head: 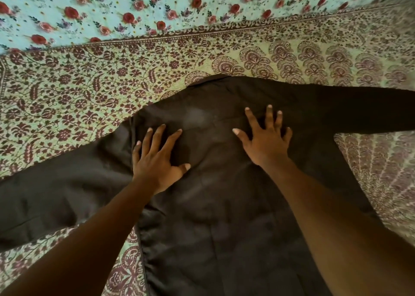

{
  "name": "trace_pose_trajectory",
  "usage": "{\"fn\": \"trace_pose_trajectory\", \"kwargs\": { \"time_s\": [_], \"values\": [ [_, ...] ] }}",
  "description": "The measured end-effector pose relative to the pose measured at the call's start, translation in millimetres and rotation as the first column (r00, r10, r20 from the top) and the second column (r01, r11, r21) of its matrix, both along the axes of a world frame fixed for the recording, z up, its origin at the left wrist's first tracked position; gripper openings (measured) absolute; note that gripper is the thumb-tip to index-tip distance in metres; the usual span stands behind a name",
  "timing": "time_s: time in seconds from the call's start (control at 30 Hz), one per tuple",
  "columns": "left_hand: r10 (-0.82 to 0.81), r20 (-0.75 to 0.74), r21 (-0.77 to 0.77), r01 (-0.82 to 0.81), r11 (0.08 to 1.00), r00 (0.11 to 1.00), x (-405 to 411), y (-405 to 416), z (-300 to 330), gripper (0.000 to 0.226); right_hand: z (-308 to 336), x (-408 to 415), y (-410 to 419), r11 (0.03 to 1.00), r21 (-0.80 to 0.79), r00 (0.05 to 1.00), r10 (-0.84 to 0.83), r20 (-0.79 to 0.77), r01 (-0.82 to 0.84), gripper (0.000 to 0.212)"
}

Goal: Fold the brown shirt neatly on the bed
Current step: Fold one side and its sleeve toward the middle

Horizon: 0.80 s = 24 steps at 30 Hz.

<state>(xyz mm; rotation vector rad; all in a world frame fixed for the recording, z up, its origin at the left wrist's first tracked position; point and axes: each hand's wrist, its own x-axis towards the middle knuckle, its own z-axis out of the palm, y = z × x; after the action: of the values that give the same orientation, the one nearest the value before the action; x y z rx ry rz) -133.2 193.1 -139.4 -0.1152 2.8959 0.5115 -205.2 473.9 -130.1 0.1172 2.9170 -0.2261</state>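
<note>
The shirt [224, 205] is plain dark brown, with a faint paler patch on its upper part. The bedspread [89, 86] under it is pale green, printed in maroon: dense flowers, leaves and vines on one side, rows of fan-like scalloped motifs on the other, and a narrow maroon border band. Beyond it, a sheet [179, 8] is light turquoise with red roses, small purple flowers and dark leaves.

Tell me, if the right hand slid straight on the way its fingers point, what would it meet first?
Probably the shirt's collar edge, then the patterned bedspread; the right hand lies flat on the brown shirt.
</note>
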Motion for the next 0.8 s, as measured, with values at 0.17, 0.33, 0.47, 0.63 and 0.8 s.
{"fn": "trace_pose_trajectory", "kwargs": {
  "time_s": [0.17,0.33,0.47,0.63,0.8],
  "values": [
    [0.036,0.033,-0.084,-0.033,0.996,0.999,7.2,17.5,14.2,0.088,6.7,36.7,-7.2,0.969,0.08,0.951,0.244,-0.188,-0.232,0.076],
    [-0.022,-0.207,-0.12,-0.003,0.993,0.978,59.3,37.4,30.1,0.048,-13.7,110.6,-19.5,0.887,0.081,0.877,0.463,-0.132,-0.456,0.07],
    [-0.104,-0.106,0.026,0.107,0.994,0.989,105.2,32.0,29.3,0.057,-6.4,139.2,-17.6,0.977,0.04,0.964,0.212,-0.158,-0.209,0.072],
    [-0.256,-0.112,-0.051,0.252,0.966,0.96,193.0,29.2,21.8,0.077,-14.7,233.8,-41.4,0.861,0.035,0.833,0.5,-0.239,-0.507,0.064],
    [-0.36,-0.043,-0.049,0.358,0.932,0.932,303.7,44.1,11.9,0.092,-17.3,326.6,-35.5,0.925,0.01,0.92,0.378,-0.104,-0.379,0.071]
  ]
}}
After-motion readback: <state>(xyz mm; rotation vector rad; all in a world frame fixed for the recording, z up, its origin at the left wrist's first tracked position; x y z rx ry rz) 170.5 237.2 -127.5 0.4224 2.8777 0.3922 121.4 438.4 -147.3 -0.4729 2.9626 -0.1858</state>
